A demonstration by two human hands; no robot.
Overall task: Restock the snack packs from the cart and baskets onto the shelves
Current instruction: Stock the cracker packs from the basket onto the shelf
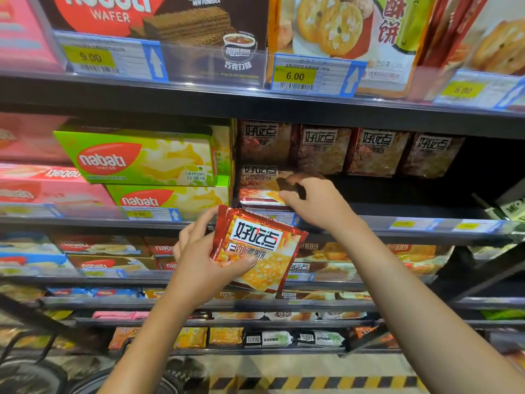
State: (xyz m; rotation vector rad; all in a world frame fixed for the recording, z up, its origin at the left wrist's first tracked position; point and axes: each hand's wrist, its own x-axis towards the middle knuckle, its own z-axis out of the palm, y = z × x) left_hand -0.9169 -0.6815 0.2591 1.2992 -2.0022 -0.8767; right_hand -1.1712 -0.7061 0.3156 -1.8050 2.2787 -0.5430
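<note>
Two bare forearms reach up from the bottom edge, and the left hand (pixel 204 260) sits just below centre, fingers and thumb curled round a red-and-orange snack pack (pixel 260 251) that it holds tilted in front of the shelf edge, the thumb pressed across the pack's lower face. Up at about one o'clock from it, the right hand (pixel 315 203) reaches onto the middle shelf (pixel 397 211), thumb and curled fingers pinching the right end of a shelved pack (pixel 261 189) of the same brand, which stands at the shelf front just above the held one. Behind that, a row of brown packs (pixel 352 150) stands upright along the back, running off toward two o'clock. Just beside the shelved pack at nine o'clock lie two stacked green lemon wafer boxes (pixel 147 166), with pink boxes (pixel 42 183) further left. At twelve o'clock the shelf above carries a brown wafer box (pixel 170 18) and a cookie pack (pixel 341 29), with price tags (pixel 295 76) along its rail. Lower shelves at six o'clock hold more small packs, blurred
</note>
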